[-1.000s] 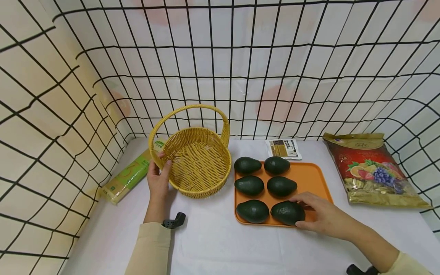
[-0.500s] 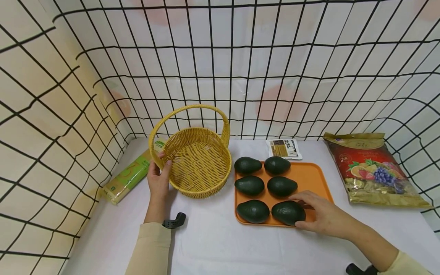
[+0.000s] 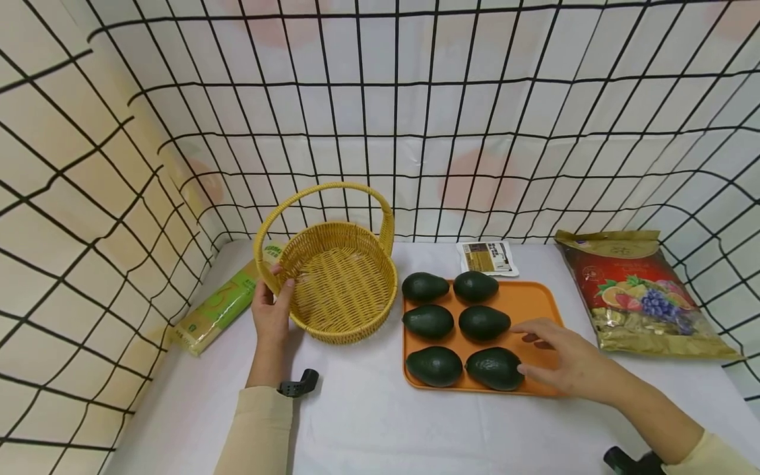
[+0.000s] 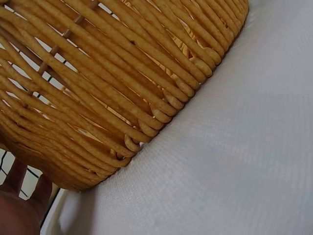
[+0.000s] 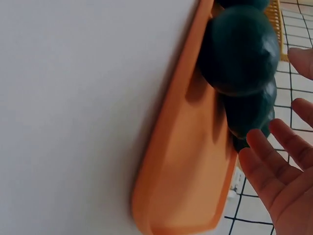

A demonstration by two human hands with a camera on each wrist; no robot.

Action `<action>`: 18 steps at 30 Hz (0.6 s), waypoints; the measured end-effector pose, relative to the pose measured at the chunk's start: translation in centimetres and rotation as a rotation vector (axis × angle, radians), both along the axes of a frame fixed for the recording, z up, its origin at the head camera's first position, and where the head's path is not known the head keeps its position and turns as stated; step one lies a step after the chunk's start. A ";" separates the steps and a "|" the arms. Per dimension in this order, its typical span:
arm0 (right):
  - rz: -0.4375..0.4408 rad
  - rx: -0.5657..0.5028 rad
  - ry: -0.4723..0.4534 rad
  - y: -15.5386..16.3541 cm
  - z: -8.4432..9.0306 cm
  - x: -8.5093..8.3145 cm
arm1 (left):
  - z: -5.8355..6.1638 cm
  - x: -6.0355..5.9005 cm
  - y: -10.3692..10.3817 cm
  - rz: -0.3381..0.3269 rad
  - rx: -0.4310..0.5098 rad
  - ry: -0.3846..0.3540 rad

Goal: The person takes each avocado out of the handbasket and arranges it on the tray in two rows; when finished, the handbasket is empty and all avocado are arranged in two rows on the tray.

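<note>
The right hand (image 3: 564,366) hovers over the near right part of the flat orange plastic tray (image 3: 537,305), fingers spread and relaxed, holding nothing; the right wrist view shows the fingertips (image 5: 274,161) parted and clear of the fruit. The nearest dark green avocado (image 3: 494,368), the near right one of six lying on the tray in two columns, sits just left of these fingertips, apparently a hair apart from them, though contact cannot be ruled out. Its long axis runs left to right, the narrower end toward the hand. The left hand (image 3: 271,310) is well apart from this fruit: it grips the near left rim of the round yellow woven basket (image 3: 338,287), thumb curled over the edge, the other fingers outside the wall. The basket stands just left of the tray on the white cloth-covered table (image 3: 368,422), its hoop handle upright. The right hand is thus by far the nearer to the avocado.
</note>
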State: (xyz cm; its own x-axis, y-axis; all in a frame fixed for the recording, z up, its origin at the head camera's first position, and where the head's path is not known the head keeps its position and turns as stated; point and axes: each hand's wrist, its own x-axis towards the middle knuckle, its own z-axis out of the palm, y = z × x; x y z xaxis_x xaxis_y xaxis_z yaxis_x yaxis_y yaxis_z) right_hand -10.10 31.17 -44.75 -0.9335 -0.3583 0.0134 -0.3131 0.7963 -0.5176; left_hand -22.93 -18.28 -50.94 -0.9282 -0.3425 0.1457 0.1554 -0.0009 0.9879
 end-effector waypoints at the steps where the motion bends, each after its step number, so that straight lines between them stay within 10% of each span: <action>1: -0.003 0.002 0.013 0.1 0.1 0.0 | 0.3 0.2 0.1 -0.003 -0.001 -0.005; 18: -0.148 0.120 0.176 2.9 2.4 -3.1 | 0.1 0.2 -1.0 -0.029 -0.005 -0.026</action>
